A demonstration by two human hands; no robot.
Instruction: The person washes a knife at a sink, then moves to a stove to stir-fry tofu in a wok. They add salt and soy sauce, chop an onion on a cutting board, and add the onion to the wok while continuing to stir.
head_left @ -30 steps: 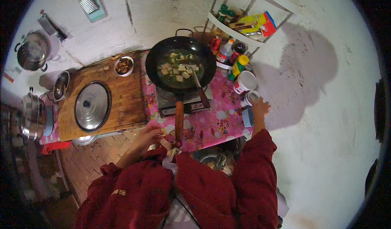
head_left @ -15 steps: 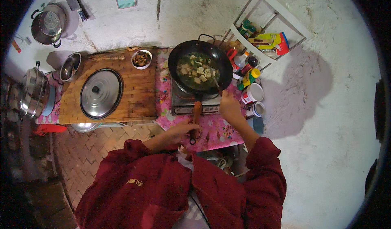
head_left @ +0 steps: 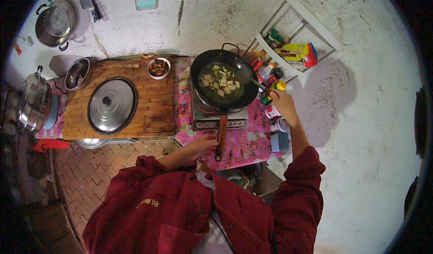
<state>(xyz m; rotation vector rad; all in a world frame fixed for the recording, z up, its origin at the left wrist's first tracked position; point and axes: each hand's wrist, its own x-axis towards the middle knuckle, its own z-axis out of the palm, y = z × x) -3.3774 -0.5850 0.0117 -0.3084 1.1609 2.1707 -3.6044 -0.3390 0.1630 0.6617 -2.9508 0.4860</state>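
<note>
A black wok (head_left: 203, 96) sits on the portable stove (head_left: 234, 123), holding pale tofu-like cubes (head_left: 221, 84) and greens in liquid. My right hand (head_left: 283, 104) is closed round the handle of a wok spatula (head_left: 260, 85), right of the wok. The spatula's grey head rests inside the wok's right side, partly hard to make out. My left hand (head_left: 200, 146) is beside the wok's wooden handle (head_left: 222, 134). Its fingers are loosely extended, with the tips at the handle's left edge; whether they press on it is unclear.
To the left, a cutting board (head_left: 155, 105) bears a round metal lid (head_left: 124, 102) and a white bowl (head_left: 158, 76) of brown food. Seasoning bottles and tubs (head_left: 277, 125) line the right side. Behind them leans a white rack (head_left: 288, 57) against the wall.
My right hand has moved right, away from the stove's front, drawing the spatula toward the wok's right rim. My left fingertips shifted from over the handle to its left edge.
</note>
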